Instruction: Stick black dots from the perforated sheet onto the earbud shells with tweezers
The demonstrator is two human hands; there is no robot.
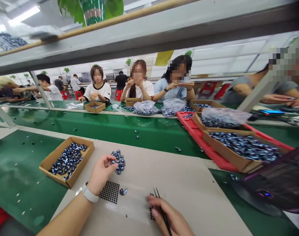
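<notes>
**Lone Earbud Lies Between Two Hands at the Bench**

A cardboard box (81, 168) of dark blue earbuds sits at the left, its long sides angled away from the worker. To its right, the left hand (100, 174) reaches over the pale board (179, 170), thumb and forefinger drawn close together at the near left edge of a small earbud pile (121, 161); from here one cannot tell whether they pinch a piece. The pile lies just beyond and to the right of those fingertips.

Below the left hand, toward the worker, a dot sheet (110, 192) of small black rounds lies flat, partly hidden by the wrist. Just beside its right edge rests a single loose earbud (123, 192), nearer the worker than the left fingertips and a little to their right. Its long axis runs mostly sideways, rounded head to the left, stem to the right and slightly away. The left hand looks the nearer.

Farther right, the right hand (173, 214) grips black tweezers (166, 223), their tips slightly spread and pointing away, clear of the loose earbud, which lies to their left. More black dots show beside the fingers.
</notes>
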